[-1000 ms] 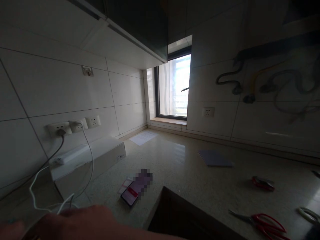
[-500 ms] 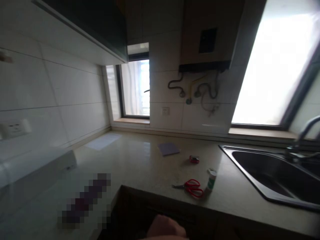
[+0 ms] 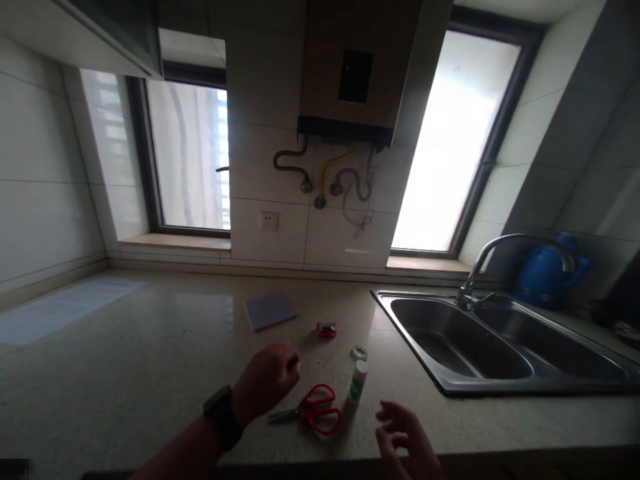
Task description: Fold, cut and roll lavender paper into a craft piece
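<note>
Since the earlier frames the view has been swinging right, away from the tiled wall with its sockets and the white box, and both hands are now coming into the lower middle of the frame. Nearest, at the bottom edge, the right hand (image 3: pixel 400 433) is hovering over the counter edge (image 3: pixel 125 373), fingers loosely spread and curled, gripping nothing. Just left of it the left hand (image 3: pixel 265 380), a dark watch (image 3: pixel 223 417) on its wrist, is curling into a loose fist above the counter; whether it is pinching anything I cannot tell. Between the two hands, low centre, the red scissors (image 3: pixel 313 410) are lying flat and closed, long axis running roughly left to right, blade tips pointing left under the left hand, handle loops facing right, probably laid within easy reach of both hands. Just right of them a glue stick (image 3: pixel 358 381) is standing upright, white cap on top. A little further back sit a small tape roll (image 3: pixel 358 351), a small red object (image 3: pixel 326 329) and a purple pad (image 3: pixel 271 311), lying flat. To the right the steel sink (image 3: pixel 450 367) and tap (image 3: pixel 495 257) are taking up the middle right, a blue kettle (image 3: pixel 543 273) behind. Farthest, a wall heater (image 3: pixel 355 67) is hanging between two windows.
</note>
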Available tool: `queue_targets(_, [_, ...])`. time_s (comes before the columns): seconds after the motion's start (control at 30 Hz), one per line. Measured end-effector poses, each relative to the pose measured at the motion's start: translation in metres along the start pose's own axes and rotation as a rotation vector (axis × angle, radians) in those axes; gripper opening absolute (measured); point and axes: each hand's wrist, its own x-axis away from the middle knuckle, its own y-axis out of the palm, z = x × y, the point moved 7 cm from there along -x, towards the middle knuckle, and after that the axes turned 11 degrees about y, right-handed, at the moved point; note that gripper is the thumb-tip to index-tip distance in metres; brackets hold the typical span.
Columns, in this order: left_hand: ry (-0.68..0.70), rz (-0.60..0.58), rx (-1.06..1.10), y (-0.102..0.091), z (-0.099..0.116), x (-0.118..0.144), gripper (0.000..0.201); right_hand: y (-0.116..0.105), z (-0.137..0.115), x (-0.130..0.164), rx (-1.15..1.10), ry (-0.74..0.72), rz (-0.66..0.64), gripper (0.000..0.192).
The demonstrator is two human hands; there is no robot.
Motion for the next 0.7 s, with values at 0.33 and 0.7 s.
queue_targets(0.33, [-0.187, -0.183, -0.202, 0.059, -0.146, -0.100, 0.063, 0.039, 0.046, -0.122, 0.282, 0.109, -0.049, 0.058])
queue_targets(0.7, [-0.384, -0.176, -0.341, 0.014, -0.250, -0.010, 0.056, 0.079, 0.038, -0.158, 0.233, 0.036, -0.244, 0.034])
